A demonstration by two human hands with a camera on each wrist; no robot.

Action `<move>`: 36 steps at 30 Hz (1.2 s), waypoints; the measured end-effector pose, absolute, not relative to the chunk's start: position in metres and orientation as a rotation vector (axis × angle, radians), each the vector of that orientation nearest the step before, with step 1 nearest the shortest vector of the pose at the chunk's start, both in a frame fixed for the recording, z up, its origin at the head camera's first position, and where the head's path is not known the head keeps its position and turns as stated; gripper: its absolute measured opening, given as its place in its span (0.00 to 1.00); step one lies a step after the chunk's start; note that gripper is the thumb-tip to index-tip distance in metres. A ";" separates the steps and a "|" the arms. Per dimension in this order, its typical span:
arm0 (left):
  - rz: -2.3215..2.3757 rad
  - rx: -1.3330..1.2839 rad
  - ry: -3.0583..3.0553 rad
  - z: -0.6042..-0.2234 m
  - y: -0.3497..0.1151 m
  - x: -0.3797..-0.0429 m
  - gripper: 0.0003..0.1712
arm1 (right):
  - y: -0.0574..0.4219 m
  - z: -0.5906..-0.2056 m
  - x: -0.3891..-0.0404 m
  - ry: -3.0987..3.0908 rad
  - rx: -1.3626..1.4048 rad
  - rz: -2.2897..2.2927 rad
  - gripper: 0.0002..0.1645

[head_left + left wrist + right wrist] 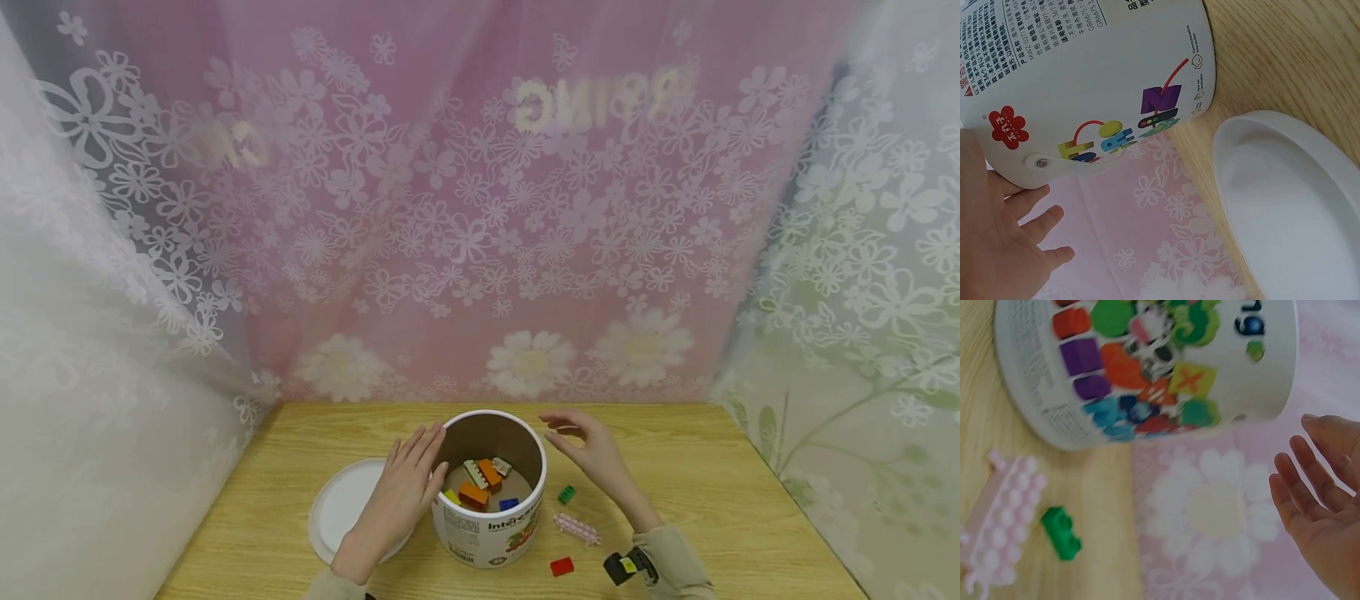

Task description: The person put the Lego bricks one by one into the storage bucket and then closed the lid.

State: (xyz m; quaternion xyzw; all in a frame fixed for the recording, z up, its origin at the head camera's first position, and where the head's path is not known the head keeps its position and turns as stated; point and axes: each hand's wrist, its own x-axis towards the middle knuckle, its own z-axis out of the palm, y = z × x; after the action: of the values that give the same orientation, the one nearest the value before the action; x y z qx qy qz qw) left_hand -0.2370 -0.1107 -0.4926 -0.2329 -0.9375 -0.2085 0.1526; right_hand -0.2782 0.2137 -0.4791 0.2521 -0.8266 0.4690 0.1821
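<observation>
A white round tub point(487, 533) with printed sides stands upright on the table, its top uncovered. Inside lie several toy bricks: orange bricks point(474, 497), a pale green brick point(476, 474), a blue brick point(508, 504) and a bit of yellow. My left hand point(405, 483) rests on the tub's left rim with its fingers extended. Just off the right rim hovers my right hand point(592, 454), its fingers loosely bent and nothing in them; the right wrist view also shows this hand point(1325, 494) apart from the tub point(1235, 375).
A white lid point(341, 508) lies left of the tub, partly under my left arm. To the tub's right are a green brick point(566, 494), a pink studded piece point(577, 529) and a red brick point(562, 567). Floral curtains point(480, 250) border the table.
</observation>
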 end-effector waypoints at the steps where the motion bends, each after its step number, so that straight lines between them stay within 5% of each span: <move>1: -0.599 -0.667 -2.689 -0.492 -0.111 -0.237 0.35 | 0.217 -0.482 -0.280 -2.337 0.712 1.335 0.19; 14: -0.595 -0.666 -2.693 -0.493 -0.111 -0.237 0.34 | 0.251 -0.521 -0.288 -2.586 0.761 1.417 0.24; 36: -0.574 -0.669 -2.679 -0.495 -0.111 -0.237 0.33 | 0.265 -0.556 -0.287 -2.961 0.842 1.316 0.15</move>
State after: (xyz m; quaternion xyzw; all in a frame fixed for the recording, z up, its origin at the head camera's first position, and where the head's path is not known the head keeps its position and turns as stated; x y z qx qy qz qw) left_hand -0.2373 -0.1108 -0.4948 -0.2341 -0.9377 -0.2010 0.1600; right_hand -0.2872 0.2648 -0.5564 0.2502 -0.8798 0.3910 -0.1027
